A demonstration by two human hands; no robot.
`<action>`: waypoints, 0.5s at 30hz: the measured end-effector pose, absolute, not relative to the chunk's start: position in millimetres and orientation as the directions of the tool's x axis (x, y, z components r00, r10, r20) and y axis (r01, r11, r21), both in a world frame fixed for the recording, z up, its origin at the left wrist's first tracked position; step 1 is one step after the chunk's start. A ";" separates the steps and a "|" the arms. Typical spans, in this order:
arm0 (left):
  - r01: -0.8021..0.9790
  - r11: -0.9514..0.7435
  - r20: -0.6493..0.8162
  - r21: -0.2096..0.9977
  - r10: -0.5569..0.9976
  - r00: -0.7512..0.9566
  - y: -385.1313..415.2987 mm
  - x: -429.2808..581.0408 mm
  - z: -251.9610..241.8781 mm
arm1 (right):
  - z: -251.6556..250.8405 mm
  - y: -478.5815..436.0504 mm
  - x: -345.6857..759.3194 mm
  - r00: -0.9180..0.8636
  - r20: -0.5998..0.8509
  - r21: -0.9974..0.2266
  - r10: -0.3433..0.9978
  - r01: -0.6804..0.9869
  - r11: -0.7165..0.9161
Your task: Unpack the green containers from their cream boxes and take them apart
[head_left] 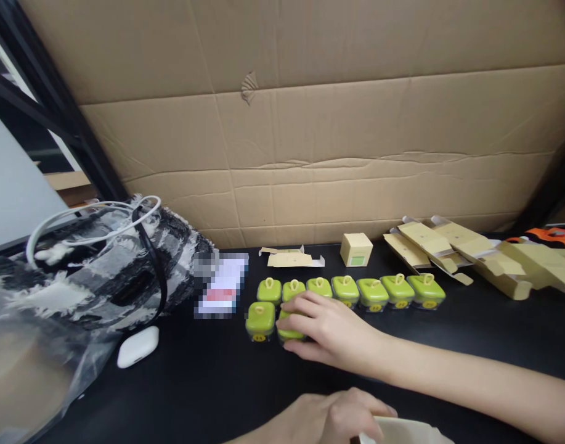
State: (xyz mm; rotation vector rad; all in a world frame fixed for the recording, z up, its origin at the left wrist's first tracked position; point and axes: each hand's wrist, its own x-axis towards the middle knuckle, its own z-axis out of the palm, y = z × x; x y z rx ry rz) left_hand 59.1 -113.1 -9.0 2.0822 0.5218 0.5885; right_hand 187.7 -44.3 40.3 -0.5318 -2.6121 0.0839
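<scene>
1. One broad brown cardboard wall, creased, stands behind a black, smooth tabletop.
2. Black, grey and white frayed-fabric bag to the left, white cable on top.
3. Flattened pale-yellow cardboard cartons pile up at back right; thin, likely to crease easily.
4. Left hand, low in view: fingers bent, closed over the edge of a cream cardboard carton, cut off by the frame. Carton probably light; best steadied by its walls, lightly.
5. Right hand: half open, fingers curved over a green-lidded clear square container in the front row, second from left. Cannot tell whether it grips or merely rests.
6. Neighbouring green-lidded containers: one beside it, seven in the row behind. Judged light, stiff, a bit slippery on the glossy lids; take opposite side walls.
7. White rounded plastic case, near the bag.
8. Small yellow lid loops: handy for a fingertip, doubtful for a firm lift.
</scene>
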 end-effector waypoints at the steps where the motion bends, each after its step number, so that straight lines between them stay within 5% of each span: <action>1: 0.170 -0.494 0.171 0.853 0.571 0.803 -113.1 59.4 -6.9 | 38.3 -45.0 187.7 -0.813 0.440 -0.139 0.381 0.358 0.923; 10: 0.062 -0.302 0.171 0.951 0.684 0.709 -112.7 51.3 -4.5 | 37.4 -50.4 188.1 -0.728 0.531 -0.125 0.433 0.438 0.890; 15: -0.195 -0.187 0.259 0.963 0.849 0.461 -121.2 53.4 21.0 | 60.2 -49.8 225.7 -0.524 0.659 -0.388 0.539 0.378 0.841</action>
